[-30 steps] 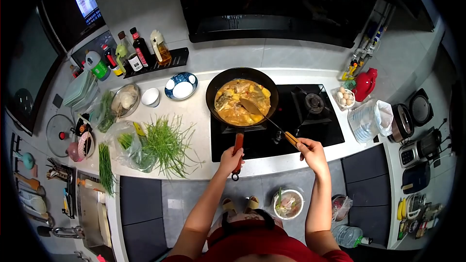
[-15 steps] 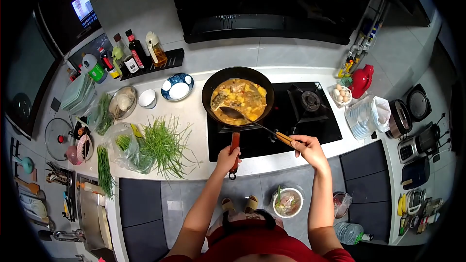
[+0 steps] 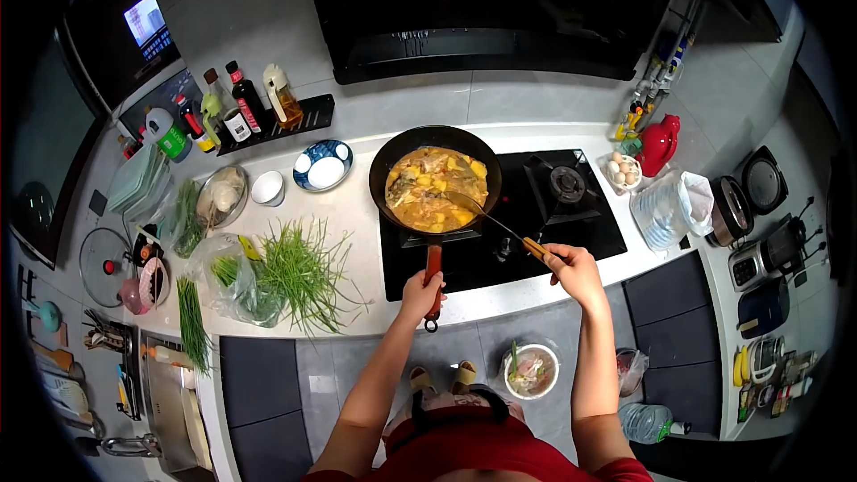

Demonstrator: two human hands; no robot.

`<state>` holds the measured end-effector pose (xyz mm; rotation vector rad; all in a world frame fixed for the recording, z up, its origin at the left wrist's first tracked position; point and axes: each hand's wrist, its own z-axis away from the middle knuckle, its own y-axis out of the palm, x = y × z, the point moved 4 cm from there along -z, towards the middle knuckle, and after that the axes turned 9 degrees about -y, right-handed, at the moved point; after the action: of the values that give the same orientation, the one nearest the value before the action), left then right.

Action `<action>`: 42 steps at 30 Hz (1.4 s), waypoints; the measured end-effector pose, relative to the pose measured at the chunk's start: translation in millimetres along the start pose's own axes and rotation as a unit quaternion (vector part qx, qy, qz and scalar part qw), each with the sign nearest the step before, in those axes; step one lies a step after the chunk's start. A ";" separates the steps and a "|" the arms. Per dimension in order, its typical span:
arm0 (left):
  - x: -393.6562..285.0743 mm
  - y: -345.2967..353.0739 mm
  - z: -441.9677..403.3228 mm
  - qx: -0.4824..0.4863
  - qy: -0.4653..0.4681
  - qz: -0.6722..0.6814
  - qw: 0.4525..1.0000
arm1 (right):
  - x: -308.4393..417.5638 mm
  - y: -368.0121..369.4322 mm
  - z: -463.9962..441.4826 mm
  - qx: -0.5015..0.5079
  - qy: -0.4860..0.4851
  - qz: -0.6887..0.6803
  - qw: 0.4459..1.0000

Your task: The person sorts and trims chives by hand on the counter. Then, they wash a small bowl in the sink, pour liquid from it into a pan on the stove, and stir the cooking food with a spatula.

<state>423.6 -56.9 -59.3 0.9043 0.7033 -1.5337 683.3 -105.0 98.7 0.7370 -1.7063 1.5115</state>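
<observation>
A black wok (image 3: 378, 194) sits on the left burner of the black stovetop (image 3: 571, 232). It holds a brown stew (image 3: 420, 187) with yellow chunks in sauce. My left hand (image 3: 423, 296) is closed round the wok's reddish-brown handle (image 3: 434, 261). In my right hand (image 3: 573, 273) is the wooden handle of a metal spatula (image 3: 502, 225). The head of this tool dips into the stew at the right of the wok, partly covered by sauce, so its exact shape is hard to see.
Left on the counter are green chives (image 3: 303, 268), a plastic bag (image 3: 241, 281), a white cup (image 3: 268, 188) and a blue-patterned plate (image 3: 323, 166). Bottles stand on a black rack (image 3: 303, 120). Eggs (image 3: 622, 170) and a red kettle-like container (image 3: 660, 145) are right. A lined bin (image 3: 531, 370) stands on the floor.
The spatula head has moved right within the stew, from the wok's lower left part toward its right. My right hand has shifted slightly right. My left hand stays on the handle.
</observation>
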 end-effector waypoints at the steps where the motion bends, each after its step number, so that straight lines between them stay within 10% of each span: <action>1: -1.1 0.1 0.9 0.001 0.000 -0.001 1.000 | 0.9 -0.8 -0.5 0.006 0.008 -0.012 1.000; 21: 1.8 -0.8 1.0 -0.014 0.003 -0.008 1.000 | -14.9 -1.1 -4.9 0.085 0.069 -0.281 0.954; 31: -4.1 2.8 5.0 -0.046 -0.026 -0.012 0.999 | -17.9 -2.9 -21.9 -0.184 -0.221 -0.169 0.943; 42: -10.2 6.8 12.3 -0.087 -0.057 -0.018 0.994 | -44.0 -26.6 -66.8 -0.119 -0.110 -0.307 0.938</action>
<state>428.7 -62.9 -43.9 0.6712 0.7602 -1.5168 739.6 -45.0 80.7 1.2026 -1.5696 0.8015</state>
